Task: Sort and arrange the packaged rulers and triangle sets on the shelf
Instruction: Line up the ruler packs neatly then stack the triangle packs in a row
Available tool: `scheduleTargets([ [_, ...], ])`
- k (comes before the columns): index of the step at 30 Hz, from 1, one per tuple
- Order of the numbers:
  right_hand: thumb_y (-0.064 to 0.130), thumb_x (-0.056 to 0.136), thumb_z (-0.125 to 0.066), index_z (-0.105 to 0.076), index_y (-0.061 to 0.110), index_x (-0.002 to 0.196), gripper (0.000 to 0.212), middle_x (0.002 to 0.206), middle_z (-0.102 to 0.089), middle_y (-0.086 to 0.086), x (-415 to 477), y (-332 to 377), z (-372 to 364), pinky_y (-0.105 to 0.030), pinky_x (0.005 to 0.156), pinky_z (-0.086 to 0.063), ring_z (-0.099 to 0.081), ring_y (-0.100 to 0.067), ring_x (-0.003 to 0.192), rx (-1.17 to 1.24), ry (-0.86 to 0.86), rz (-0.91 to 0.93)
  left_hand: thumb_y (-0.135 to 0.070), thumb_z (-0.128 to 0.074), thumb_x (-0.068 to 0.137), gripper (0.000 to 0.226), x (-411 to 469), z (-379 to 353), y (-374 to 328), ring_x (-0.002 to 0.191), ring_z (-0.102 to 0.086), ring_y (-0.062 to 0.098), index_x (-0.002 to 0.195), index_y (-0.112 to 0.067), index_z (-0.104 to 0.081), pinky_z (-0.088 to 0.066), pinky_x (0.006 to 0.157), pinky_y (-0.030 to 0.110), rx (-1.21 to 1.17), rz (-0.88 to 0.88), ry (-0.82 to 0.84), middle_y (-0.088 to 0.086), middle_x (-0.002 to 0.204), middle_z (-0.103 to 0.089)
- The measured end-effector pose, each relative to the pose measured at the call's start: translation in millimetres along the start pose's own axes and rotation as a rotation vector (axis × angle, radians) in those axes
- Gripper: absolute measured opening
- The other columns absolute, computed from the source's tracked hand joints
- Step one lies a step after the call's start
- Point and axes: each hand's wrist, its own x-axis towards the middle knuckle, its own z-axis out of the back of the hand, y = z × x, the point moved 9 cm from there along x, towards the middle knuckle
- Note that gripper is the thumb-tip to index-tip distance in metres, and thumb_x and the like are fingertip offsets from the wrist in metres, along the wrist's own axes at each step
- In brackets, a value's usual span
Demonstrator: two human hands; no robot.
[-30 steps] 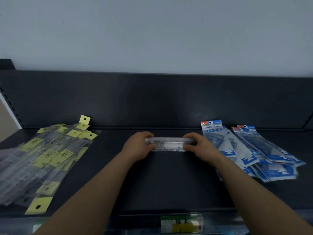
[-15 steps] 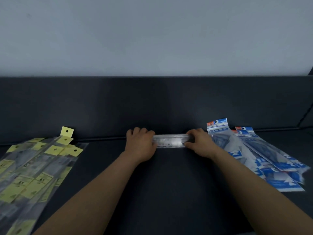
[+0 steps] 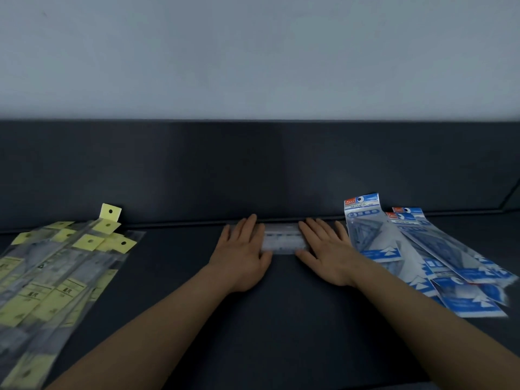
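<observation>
Both forearms reach straight forward over the dark shelf [image 3: 281, 327], palms down. The left hand [image 3: 242, 256] and right hand [image 3: 327, 256] lie flat with fingers straight and slightly spread. Each presses one end of a clear ruler pack [image 3: 282, 240], which lies crosswise at the far edge, seemingly against the back panel [image 3: 253, 170], though blur hides the contact. Yellow-tagged ruler packs [image 3: 56, 266] fan out at the left; blue triangle-set packs [image 3: 422, 249] overlap just right of the right hand.

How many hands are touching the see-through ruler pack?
2. The left hand lies flat on the left end of the clear ruler pack; the right hand lies flat on its right end. No others show.
</observation>
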Motion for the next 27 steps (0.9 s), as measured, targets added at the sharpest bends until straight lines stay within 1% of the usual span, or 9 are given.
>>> scheduleTargets([
  [5, 0.056, 0.098, -0.017, 0.008, 0.022, 0.153, 0.07, 0.161, 0.012, 0.001, -17.6, 2.0, -2.1, -0.039, 0.119, 0.011, 0.015, -0.013, 0.147, -0.011, 0.032, 0.06, -0.048, -0.015, 0.1, 0.063, -23.3, -0.3, -10.1, 0.148, 0.007, 0.017, 0.154, -0.019, 0.002, 0.002, 0.12, 0.045, 0.022, -0.002, 0.019, 0.001, 0.162, 0.006],
  [10, 0.057, 0.097, -0.018, 0.011, 0.02, 0.152, 0.072, 0.16, 0.017, -0.001, -30.3, 6.5, -5.9, -0.036, 0.12, 0.01, 0.018, -0.013, 0.146, 0.025, 0.068, 0.111, -0.058, -0.011, 0.097, 0.072, -38.0, -5.7, -18.2, 0.147, 0.016, 0.016, 0.153, -0.018, 0.011, 0.014, 0.117, 0.047, 0.058, 0.065, 0.092, 0.001, 0.16, 0.015],
  [14, 0.059, 0.096, -0.017, 0.01, 0.019, 0.152, 0.074, 0.16, 0.016, -0.001, -38.4, 9.7, -6.0, -0.036, 0.12, 0.008, 0.017, -0.014, 0.146, 0.029, 0.072, 0.137, -0.059, -0.012, 0.097, 0.073, -47.2, -7.6, -24.6, 0.147, 0.015, 0.016, 0.153, -0.018, 0.01, 0.012, 0.118, 0.047, 0.043, 0.095, 0.089, 0.0, 0.161, 0.013],
  [18, 0.058, 0.097, -0.02, 0.008, 0.02, 0.153, 0.073, 0.16, 0.014, -0.001, -48.1, 14.1, -5.5, -0.036, 0.12, 0.007, 0.015, -0.014, 0.147, 0.033, 0.08, 0.149, -0.053, -0.024, 0.099, 0.066, -56.6, 6.5, -27.3, 0.147, -0.005, 0.018, 0.152, -0.017, -0.012, -0.002, 0.12, 0.047, 0.02, 0.087, -0.033, 0.0, 0.16, -0.008],
  [21, 0.055, 0.098, -0.027, 0.0, 0.019, 0.154, 0.072, 0.162, 0.006, 0.0, -54.1, 20.4, 10.7, -0.036, 0.12, 0.005, 0.009, -0.014, 0.148, 0.081, -0.022, 0.177, -0.045, -0.036, 0.097, 0.053, -63.2, 25.9, -22.7, 0.139, -0.028, 0.019, 0.144, -0.021, -0.035, -0.02, 0.117, 0.043, -0.068, 0.1, -0.206, -0.001, 0.152, -0.032],
  [23, 0.049, 0.098, -0.034, -0.009, 0.016, 0.153, 0.069, 0.162, -0.005, -0.001, -57.6, 24.2, 25.7, -0.035, 0.12, 0.002, 0.001, -0.015, 0.148, 0.107, -0.097, 0.176, -0.042, -0.041, 0.096, 0.043, -69.3, 34.6, -16.6, 0.123, -0.047, 0.021, 0.133, -0.022, -0.051, -0.037, 0.105, 0.039, -0.134, 0.137, -0.274, -0.001, 0.136, -0.052],
  [24, 0.046, 0.098, -0.037, -0.015, 0.014, 0.152, 0.066, 0.161, -0.01, -0.001, -59.8, 25.9, 31.2, -0.035, 0.119, 0.0, -0.003, -0.015, 0.148, 0.118, -0.115, 0.169, -0.041, -0.042, 0.095, 0.036, -73.1, 38.1, -14.2, 0.111, -0.055, 0.021, 0.122, -0.022, -0.058, -0.043, 0.095, 0.036, -0.152, 0.154, -0.29, -0.001, 0.12, -0.06],
  [26, 0.043, 0.098, -0.041, -0.024, 0.015, 0.149, 0.061, 0.159, -0.018, -0.001, -65.1, 31.0, 38.1, -0.035, 0.118, -0.001, -0.008, -0.016, 0.147, 0.129, -0.13, 0.157, -0.039, -0.044, 0.095, 0.028, -83.7, 44.0, -9.8, 0.092, -0.059, 0.019, 0.103, -0.02, -0.063, -0.048, 0.079, 0.034, -0.193, 0.185, -0.316, -0.003, 0.097, -0.062],
  [27, 0.043, 0.098, -0.042, -0.026, 0.016, 0.148, 0.06, 0.158, -0.02, -0.001, -67.7, 35.5, 39.6, -0.036, 0.118, -0.001, -0.008, -0.016, 0.147, 0.125, -0.128, 0.157, -0.039, -0.044, 0.095, 0.027, -90.1, 46.6, -7.1, 0.088, -0.059, 0.018, 0.099, -0.02, -0.064, -0.049, 0.076, 0.034, -0.224, 0.199, -0.33, -0.004, 0.093, -0.062],
])
